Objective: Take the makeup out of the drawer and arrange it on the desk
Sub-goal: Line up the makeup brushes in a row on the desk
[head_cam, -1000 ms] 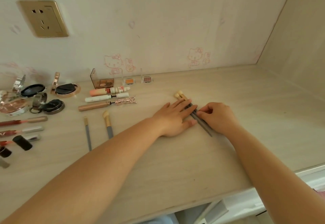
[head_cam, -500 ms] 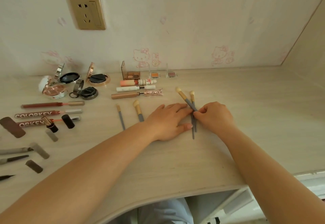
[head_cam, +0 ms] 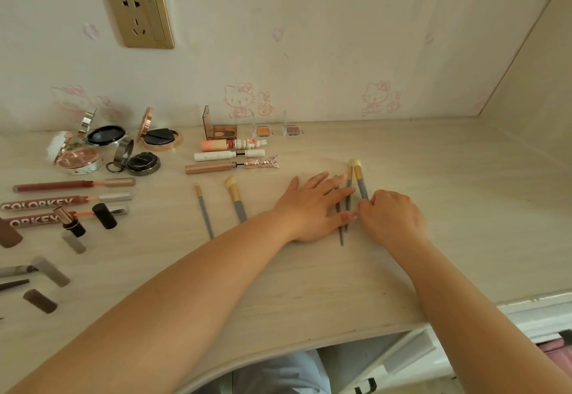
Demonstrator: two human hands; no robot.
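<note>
My left hand [head_cam: 312, 206] lies flat on the pale wooden desk [head_cam: 309, 276], its straight fingers resting over thin grey-handled makeup brushes [head_cam: 342, 236]. My right hand [head_cam: 391, 218] is curled beside it and pinches the grey handle of a thicker brush [head_cam: 359, 178] with a cream tip. Two more brushes [head_cam: 236, 200] lie apart to the left. Lip tubes [head_cam: 230, 155] and small eyeshadow pans [head_cam: 264, 131] sit near the wall. Open compacts [head_cam: 158, 140] and lip glosses [head_cam: 74, 185] fill the left side.
A gold wall socket [head_cam: 137, 16] is above the compacts. The desk meets a side wall [head_cam: 532, 90] on the right. Below the front edge, an open drawer [head_cam: 399, 359] shows at the lower right. Loose caps and pencils [head_cam: 40, 299] lie at the far left.
The view has shifted left, bringing more makeup into sight. The brushes between my hands have turned from slanted to nearly upright and side by side. My hands stay on them.
</note>
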